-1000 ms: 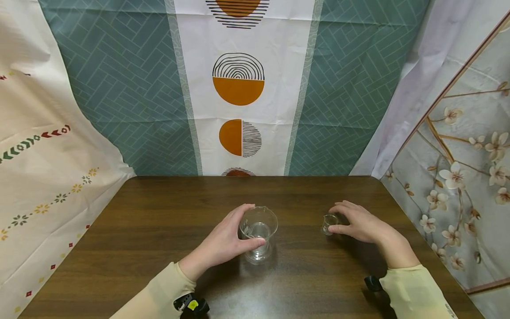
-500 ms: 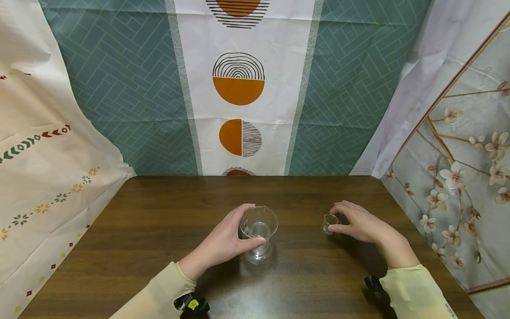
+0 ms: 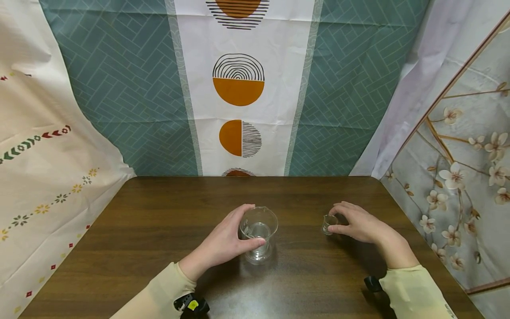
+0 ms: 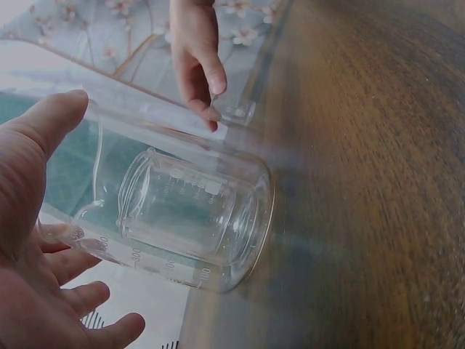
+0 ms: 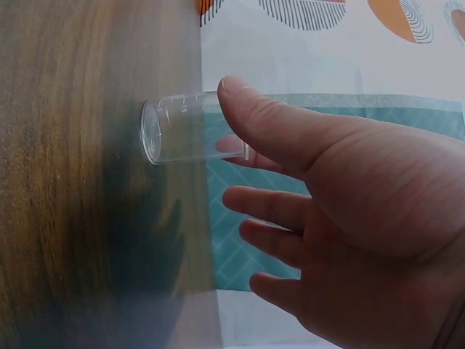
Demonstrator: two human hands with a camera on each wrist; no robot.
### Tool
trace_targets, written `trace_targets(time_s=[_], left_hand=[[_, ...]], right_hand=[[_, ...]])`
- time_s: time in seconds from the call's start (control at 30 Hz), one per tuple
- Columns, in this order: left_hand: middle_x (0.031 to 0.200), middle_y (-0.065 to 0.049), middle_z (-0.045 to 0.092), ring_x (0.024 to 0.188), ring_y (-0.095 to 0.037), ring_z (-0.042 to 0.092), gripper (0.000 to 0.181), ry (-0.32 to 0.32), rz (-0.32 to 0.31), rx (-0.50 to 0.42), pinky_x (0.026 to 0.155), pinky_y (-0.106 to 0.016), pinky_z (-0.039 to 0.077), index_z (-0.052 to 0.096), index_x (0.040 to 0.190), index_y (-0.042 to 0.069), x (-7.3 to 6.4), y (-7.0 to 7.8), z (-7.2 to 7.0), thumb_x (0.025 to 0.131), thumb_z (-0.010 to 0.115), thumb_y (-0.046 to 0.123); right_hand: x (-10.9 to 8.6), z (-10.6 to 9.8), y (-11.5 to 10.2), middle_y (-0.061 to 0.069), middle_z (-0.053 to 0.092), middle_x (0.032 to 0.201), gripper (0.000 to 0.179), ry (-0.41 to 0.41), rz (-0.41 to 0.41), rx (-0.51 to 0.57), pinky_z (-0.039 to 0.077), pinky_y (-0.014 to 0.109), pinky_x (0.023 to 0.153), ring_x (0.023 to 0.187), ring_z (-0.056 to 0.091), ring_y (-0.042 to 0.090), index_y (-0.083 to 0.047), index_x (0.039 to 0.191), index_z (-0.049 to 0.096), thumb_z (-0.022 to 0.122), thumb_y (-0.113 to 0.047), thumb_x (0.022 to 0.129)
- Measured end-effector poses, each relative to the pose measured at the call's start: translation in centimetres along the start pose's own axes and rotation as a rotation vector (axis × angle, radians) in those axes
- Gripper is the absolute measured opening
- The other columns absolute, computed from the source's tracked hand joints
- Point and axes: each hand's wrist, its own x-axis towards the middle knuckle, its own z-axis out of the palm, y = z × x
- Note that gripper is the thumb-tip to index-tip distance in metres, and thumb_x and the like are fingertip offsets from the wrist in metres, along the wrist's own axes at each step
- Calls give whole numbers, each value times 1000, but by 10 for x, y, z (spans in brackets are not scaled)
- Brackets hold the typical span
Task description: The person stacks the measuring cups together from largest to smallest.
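Observation:
Near the middle of the table, my left hand (image 3: 225,241) grips the rim of a large glass beaker (image 3: 272,226) between thumb and fingers. A smaller beaker (image 4: 182,211) with printed marks sits inside it, as the left wrist view shows; the large beaker's own scale (image 4: 171,265) runs along its wall. To the right, my right hand (image 3: 362,225) pinches the rim of a tiny glass beaker (image 3: 327,227) with thumb and index finger. In the right wrist view this tiny beaker (image 5: 178,129) stands upright on the wood, and the other fingers (image 5: 269,207) extend apart from it.
The dark wooden table (image 3: 171,204) ends at a patterned green and white curtain (image 3: 131,110) behind. A cream cloth (image 3: 48,186) hangs at the left and a flowered panel (image 3: 450,199) at the right. Each wrist wears a black strap.

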Motion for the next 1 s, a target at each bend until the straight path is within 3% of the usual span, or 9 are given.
trace_targets(time_s=[0.43, 0.7, 1.0], left_hand=[[161, -4, 54, 145, -26, 53, 95, -3, -12, -1, 113, -57, 49, 49, 163, 20, -1, 1, 0, 87, 92, 58], [160, -7, 55, 143, -27, 54, 95, -1, -8, -6, 111, -58, 50, 49, 162, 19, -1, 0, 0, 87, 92, 57], [158, -2, 55, 142, -24, 55, 93, -1, -12, -2, 111, -56, 51, 49, 162, 23, -1, 0, 0, 87, 92, 58]], right_hand=[[1, 2, -1, 19, 65, 139, 41, 5, -16, -6, 49, 67, 107, 134, 60, 47, -10, 123, 71, 84, -40, 99], [2, 3, -1, 24, 64, 143, 37, 14, -14, -19, 48, 68, 109, 138, 57, 51, -11, 120, 71, 84, -40, 100], [2, 4, -3, 32, 59, 151, 35, 18, 6, -3, 39, 74, 115, 148, 44, 59, -12, 117, 71, 85, -39, 99]])
